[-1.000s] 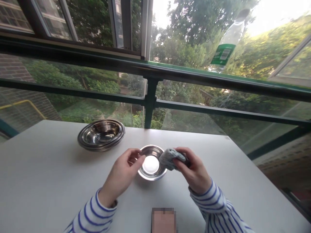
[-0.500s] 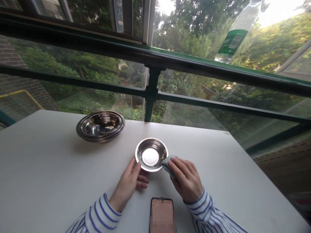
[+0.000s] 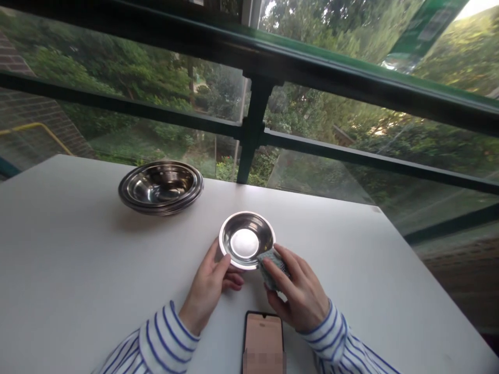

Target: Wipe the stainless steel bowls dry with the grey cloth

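A small shiny metal bowl (image 3: 245, 242) is held just in front of me, its inside facing up and tilted a little toward me. My left hand (image 3: 212, 278) grips its lower left side, thumb on the rim and fingers underneath. In my right hand (image 3: 298, 291) is a folded grey-green cloth (image 3: 273, 267), pinched in the fingers and pressed on the bowl's lower right rim. Part of that rim is hidden behind the cloth.
A stack of larger metal bowls (image 3: 161, 188) stands at the back left of the white table (image 3: 78, 249). Below my hands lies a phone (image 3: 264, 337). Behind the table run a dark green railing (image 3: 253, 119) and glass, with a bottle (image 3: 424, 34) at the upper right.
My view has tipped downward slightly. My right hand has shifted its grip, and the cloth now covers more of the bowl's lower right rim. The left hand keeps its hold.
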The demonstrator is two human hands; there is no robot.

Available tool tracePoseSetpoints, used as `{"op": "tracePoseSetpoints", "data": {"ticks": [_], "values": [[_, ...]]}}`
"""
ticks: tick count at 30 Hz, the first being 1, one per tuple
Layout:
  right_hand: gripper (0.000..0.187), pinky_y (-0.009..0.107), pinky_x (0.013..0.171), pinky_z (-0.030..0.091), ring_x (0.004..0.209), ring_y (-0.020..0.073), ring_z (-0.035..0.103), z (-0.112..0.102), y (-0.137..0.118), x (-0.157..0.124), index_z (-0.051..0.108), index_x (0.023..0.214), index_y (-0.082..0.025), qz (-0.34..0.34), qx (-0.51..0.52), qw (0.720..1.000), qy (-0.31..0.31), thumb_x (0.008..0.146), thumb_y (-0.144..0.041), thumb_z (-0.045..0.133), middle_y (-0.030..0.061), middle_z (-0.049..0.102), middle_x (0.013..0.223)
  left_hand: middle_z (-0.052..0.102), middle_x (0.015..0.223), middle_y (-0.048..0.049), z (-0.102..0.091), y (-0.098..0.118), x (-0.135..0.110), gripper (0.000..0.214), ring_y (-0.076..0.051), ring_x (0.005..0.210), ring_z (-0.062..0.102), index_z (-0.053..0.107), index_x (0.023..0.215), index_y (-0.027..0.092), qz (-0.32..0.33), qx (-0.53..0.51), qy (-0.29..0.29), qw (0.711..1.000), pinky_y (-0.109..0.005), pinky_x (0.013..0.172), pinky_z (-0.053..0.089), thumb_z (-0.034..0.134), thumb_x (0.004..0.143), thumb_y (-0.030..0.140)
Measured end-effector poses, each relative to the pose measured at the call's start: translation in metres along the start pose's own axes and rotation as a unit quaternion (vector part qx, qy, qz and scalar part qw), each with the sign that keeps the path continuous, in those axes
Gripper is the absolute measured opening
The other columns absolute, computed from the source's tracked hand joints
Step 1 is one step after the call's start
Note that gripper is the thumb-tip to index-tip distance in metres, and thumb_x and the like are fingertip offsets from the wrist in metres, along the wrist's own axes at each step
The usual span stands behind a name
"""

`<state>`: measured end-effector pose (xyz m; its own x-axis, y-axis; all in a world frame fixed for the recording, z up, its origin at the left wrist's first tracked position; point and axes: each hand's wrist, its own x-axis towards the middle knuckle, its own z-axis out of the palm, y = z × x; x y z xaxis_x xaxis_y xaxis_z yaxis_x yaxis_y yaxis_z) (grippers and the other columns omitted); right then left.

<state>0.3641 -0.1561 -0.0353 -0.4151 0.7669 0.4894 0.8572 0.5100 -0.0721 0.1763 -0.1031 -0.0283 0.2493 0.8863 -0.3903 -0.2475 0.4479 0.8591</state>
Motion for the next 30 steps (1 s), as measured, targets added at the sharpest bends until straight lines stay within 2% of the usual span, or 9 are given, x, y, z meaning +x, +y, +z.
{"op": "tracePoseSetpoints", "data": {"ticks": [2,7,11,16,22,27,30], "values": [[0.045,0.047,0.082,0.047,0.111,0.0308,0.044,-0.002,-0.001,0.001,0.050,0.121,-0.012,-0.009,-0.016,1.000,-0.010,0.076,-0.018,0.049,0.0193,0.044,0.124,0.065,0.060,-0.0012,0.001,0.000,-0.001,0.060,-0.012,0.047,0.058,0.029,0.131,0.017,0.005,0.001,0.008,1.000,-0.020,0.044,0.046,0.053,0.078,0.030],[0.032,0.039,0.077,0.050,0.100,0.0252,0.051,0.000,-0.017,0.010,0.057,0.113,-0.013,-0.026,-0.058,0.998,0.017,0.082,-0.013,0.047,0.0150,0.059,0.108,0.064,0.059,-0.0003,0.001,-0.002,0.000,0.065,-0.011,0.041,0.054,0.030,0.131,0.016,0.008,0.018,0.012,1.000,-0.018,0.037,0.041,0.056,0.074,0.033],[0.029,0.036,0.076,0.049,0.097,0.0241,0.052,-0.001,-0.023,0.013,0.059,0.110,-0.012,-0.050,-0.062,0.997,-0.001,0.084,-0.015,0.048,0.0130,0.060,0.107,0.060,0.054,0.0027,-0.002,-0.002,0.002,0.064,-0.010,0.038,0.051,0.031,0.131,0.017,0.014,0.029,0.020,0.999,-0.017,0.033,0.037,0.056,0.074,0.034],[0.026,0.036,0.076,0.048,0.094,0.0226,0.052,-0.005,-0.014,0.012,0.062,0.105,-0.014,-0.022,-0.078,0.997,0.009,0.084,-0.013,0.046,0.0126,0.062,0.101,0.061,0.055,0.0018,-0.001,-0.001,0.001,0.062,-0.010,0.037,0.051,0.034,0.130,0.016,0.015,0.034,0.014,0.999,-0.017,0.033,0.037,0.056,0.074,0.035],[0.027,0.034,0.076,0.045,0.093,0.0220,0.051,-0.002,-0.027,0.018,0.060,0.108,-0.013,-0.054,-0.065,0.996,-0.027,0.086,-0.017,0.046,0.0102,0.061,0.106,0.060,0.055,0.0027,-0.001,-0.003,0.000,0.060,-0.010,0.037,0.051,0.032,0.129,0.017,0.023,0.038,0.013,0.999,-0.017,0.033,0.039,0.055,0.076,0.033],[0.027,0.035,0.073,0.044,0.091,0.0224,0.051,-0.007,-0.024,0.020,0.062,0.103,-0.011,-0.019,-0.070,0.997,0.001,0.084,-0.014,0.043,0.0117,0.063,0.098,0.061,0.055,0.0019,0.000,-0.002,-0.001,0.062,-0.010,0.037,0.052,0.030,0.131,0.016,0.021,0.043,0.012,0.999,-0.018,0.033,0.038,0.053,0.077,0.034],[0.027,0.034,0.074,0.043,0.092,0.0223,0.052,-0.005,-0.026,0.022,0.060,0.105,-0.011,-0.035,-0.073,0.997,-0.007,0.083,-0.015,0.046,0.0120,0.062,0.100,0.060,0.055,0.0028,0.000,-0.003,0.000,0.064,-0.010,0.037,0.051,0.031,0.131,0.016,0.018,0.035,0.016,0.999,-0.018,0.033,0.039,0.055,0.075,0.035]]}}
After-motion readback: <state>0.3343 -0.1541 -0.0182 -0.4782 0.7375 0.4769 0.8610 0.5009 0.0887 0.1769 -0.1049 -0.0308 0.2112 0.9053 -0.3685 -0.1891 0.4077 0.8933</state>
